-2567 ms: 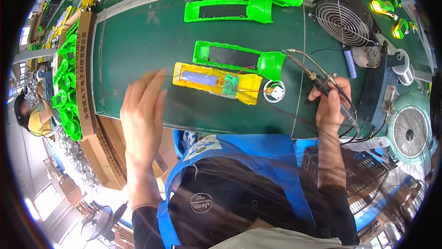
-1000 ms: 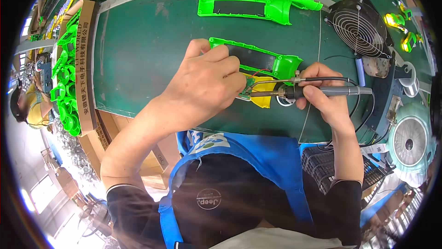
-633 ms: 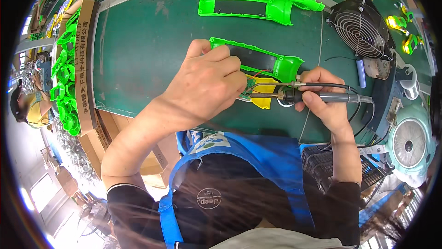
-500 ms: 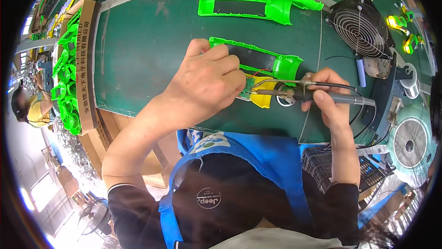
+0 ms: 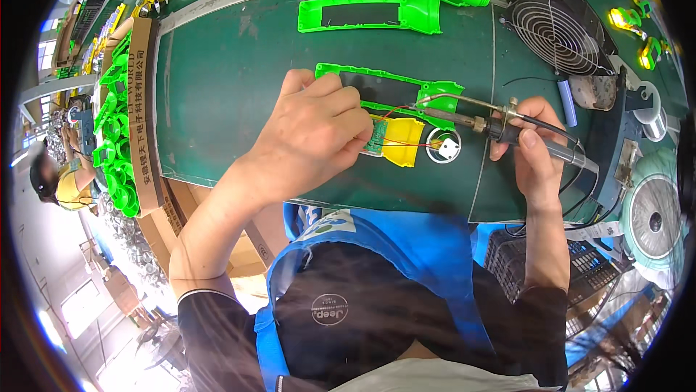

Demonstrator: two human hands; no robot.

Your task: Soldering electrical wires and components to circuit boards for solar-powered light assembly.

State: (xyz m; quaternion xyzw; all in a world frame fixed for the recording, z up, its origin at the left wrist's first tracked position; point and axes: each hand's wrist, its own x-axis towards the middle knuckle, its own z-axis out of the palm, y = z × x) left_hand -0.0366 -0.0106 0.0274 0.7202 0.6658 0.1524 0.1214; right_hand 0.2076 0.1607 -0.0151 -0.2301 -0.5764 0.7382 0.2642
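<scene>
My right hand (image 5: 536, 149) grips a soldering iron (image 5: 500, 127) with a thin metal feed tube (image 5: 449, 99) running along it. The tip points left, over the green half shell, apart from the circuit board. My left hand (image 5: 312, 135) is closed on the left end of a yellow plastic housing (image 5: 403, 142); its fingertips are partly hidden. A small green circuit board (image 5: 377, 135) sits in that housing beside my fingers. Thin red wires run from it, one toward a round silver lamp head (image 5: 443, 146). Behind lies a green half shell (image 5: 384, 88) with a dark inner panel.
More green shells (image 5: 370, 14) lie at the back. On the right stand a black fan with a wire grille (image 5: 562, 33), a blue cylindrical cell (image 5: 567, 103) and a solder spool (image 5: 652, 122). A cardboard box (image 5: 141, 117) of green parts is at the left. A co-worker (image 5: 69, 182) sits far left.
The soldering iron's tip has lifted off the circuit board and moved up and right, with my right hand shifting slightly right. My left hand stays closed at the housing.
</scene>
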